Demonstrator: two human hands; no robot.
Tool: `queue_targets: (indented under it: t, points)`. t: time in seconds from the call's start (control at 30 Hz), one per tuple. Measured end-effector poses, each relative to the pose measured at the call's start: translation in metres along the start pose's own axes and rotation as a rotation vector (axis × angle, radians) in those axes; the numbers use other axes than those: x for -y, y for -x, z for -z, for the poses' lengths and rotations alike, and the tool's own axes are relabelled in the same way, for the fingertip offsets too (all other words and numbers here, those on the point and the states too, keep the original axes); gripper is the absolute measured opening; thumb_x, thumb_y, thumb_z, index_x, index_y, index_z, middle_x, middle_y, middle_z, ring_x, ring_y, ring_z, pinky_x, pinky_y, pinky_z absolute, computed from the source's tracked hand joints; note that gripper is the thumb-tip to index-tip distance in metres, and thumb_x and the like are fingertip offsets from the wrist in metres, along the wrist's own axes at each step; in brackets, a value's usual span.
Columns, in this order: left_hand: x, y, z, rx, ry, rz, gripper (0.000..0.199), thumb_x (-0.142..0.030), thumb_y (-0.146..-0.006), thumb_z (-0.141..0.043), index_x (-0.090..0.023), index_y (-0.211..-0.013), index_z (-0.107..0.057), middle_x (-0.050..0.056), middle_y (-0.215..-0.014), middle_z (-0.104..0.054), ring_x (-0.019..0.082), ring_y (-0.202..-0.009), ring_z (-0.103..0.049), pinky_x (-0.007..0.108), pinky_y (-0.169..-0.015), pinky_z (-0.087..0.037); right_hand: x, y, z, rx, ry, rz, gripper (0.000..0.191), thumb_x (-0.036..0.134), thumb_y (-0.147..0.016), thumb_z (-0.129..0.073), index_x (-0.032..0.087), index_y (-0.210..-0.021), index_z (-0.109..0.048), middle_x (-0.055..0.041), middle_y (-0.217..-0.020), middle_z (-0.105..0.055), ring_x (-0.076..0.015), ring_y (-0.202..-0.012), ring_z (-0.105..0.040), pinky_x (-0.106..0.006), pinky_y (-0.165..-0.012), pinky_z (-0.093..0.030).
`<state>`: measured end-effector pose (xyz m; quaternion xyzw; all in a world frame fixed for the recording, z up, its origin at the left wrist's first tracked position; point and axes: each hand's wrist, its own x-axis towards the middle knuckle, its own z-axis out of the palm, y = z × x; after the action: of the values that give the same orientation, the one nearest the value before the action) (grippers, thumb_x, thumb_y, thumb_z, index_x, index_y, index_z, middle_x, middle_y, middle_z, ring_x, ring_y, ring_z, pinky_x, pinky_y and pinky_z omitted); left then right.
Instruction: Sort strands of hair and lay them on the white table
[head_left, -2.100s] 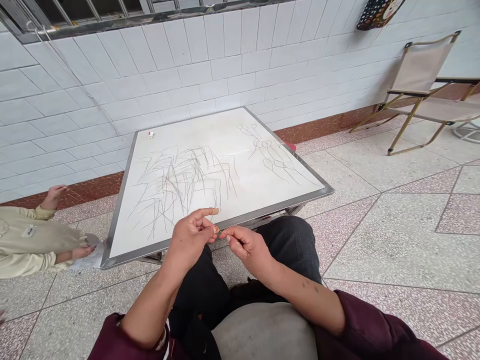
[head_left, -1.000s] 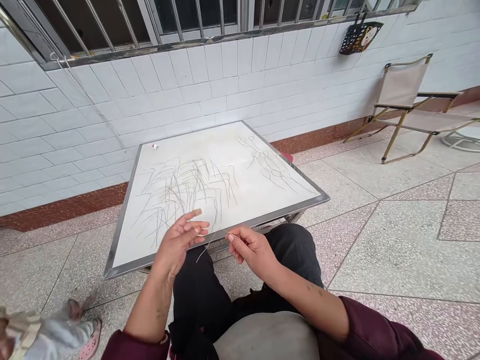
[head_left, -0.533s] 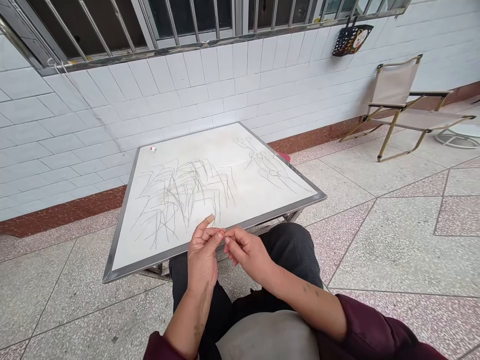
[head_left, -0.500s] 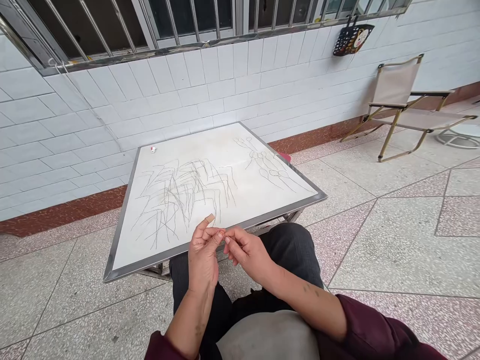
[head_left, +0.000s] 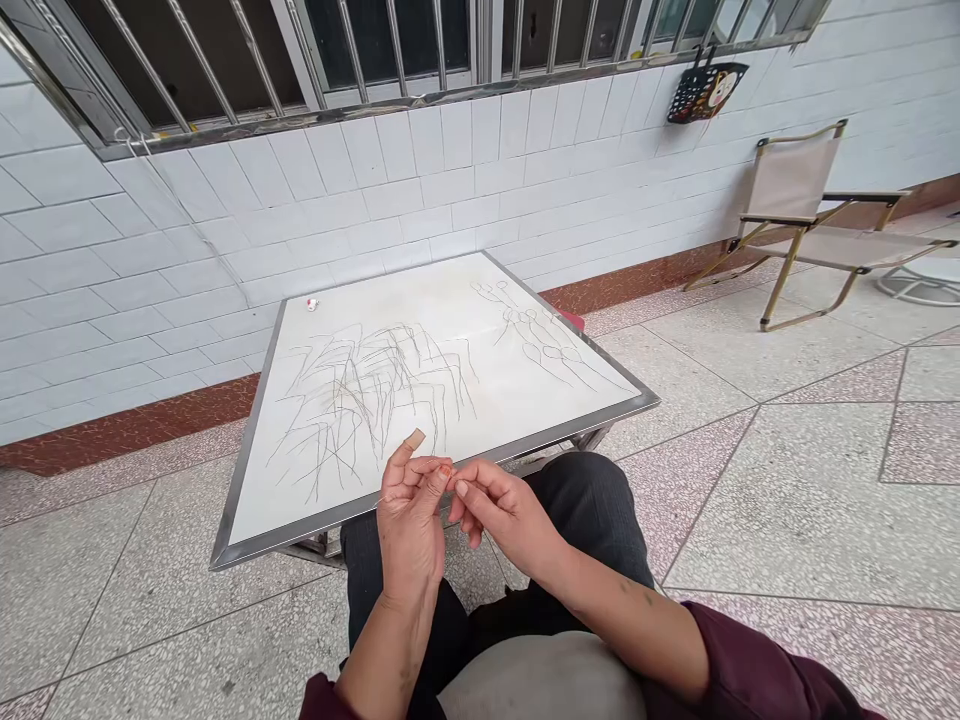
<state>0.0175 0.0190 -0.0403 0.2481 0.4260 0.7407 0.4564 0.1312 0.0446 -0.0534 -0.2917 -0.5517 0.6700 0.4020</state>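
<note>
Above my lap, at the near edge of a white square table [head_left: 480, 430], my left hand [head_left: 412, 510] and my right hand [head_left: 499, 505] meet at the fingertips. Each pinches with thumb and index finger; what they hold is too small to make out. A tan wrap covers one fingertip of my left hand, and a bit of red shows at its thumb. Many thin, dark, bent strands [head_left: 382, 370] lie spread over the left and middle of the tabletop. Looped strands [head_left: 551, 350] rest along its right side.
A small white and red object [head_left: 312, 304] sits at the table's far left corner. Behind the table is a tiled wall [head_left: 375, 215] with a barred window. A folding chair [head_left: 799, 180] stands at the right, and a dark patterned bag [head_left: 705, 92] hangs from the window bars.
The view has shifted slightly, so the table and wall appear a little lower. My hands keep their pinch, fingertips together, with only a slight shift.
</note>
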Motion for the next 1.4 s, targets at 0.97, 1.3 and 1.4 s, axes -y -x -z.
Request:
queue_targets:
  t: [0.97, 1.3, 1.4]
  points:
    - [-0.021, -0.013, 0.006, -0.117, 0.139, -0.072, 0.044, -0.013, -0.062, -0.084, -0.023, -0.102, -0.069, -0.007, -0.067, -0.06, 0.008, -0.071, -0.06, 0.023, -0.079, -0.047, -0.017, 0.014, -0.018, 0.011, 0.138, 0.049, 0.024, 0.042, -0.096, -0.05, 0.021, -0.084, -0.053, 0.0026, -0.067, -0.058, -0.0102, -0.055, -0.055, -0.021, -0.051, -0.048]
    - [-0.034, -0.024, 0.013, -0.183, 0.176, -0.159, 0.044, -0.01, -0.061, -0.082, -0.022, -0.1, -0.069, -0.005, -0.071, -0.061, 0.009, -0.073, -0.059, 0.023, -0.075, -0.045, -0.031, 0.036, -0.013, 0.172, 0.188, -0.061, 0.029, 0.048, -0.097, -0.045, 0.022, -0.085, -0.049, 0.0029, -0.065, -0.056, -0.0098, -0.051, -0.053, -0.023, -0.051, -0.048]
    - [-0.035, -0.026, 0.017, -0.186, 0.202, -0.157, 0.043, -0.009, -0.061, -0.083, -0.02, -0.1, -0.07, -0.004, -0.07, -0.062, 0.009, -0.072, -0.059, 0.022, -0.075, -0.046, -0.046, 0.05, -0.005, 0.235, 0.218, -0.119, 0.031, 0.05, -0.096, -0.046, 0.022, -0.085, -0.049, 0.003, -0.064, -0.056, -0.0101, -0.049, -0.053, -0.023, -0.049, -0.047]
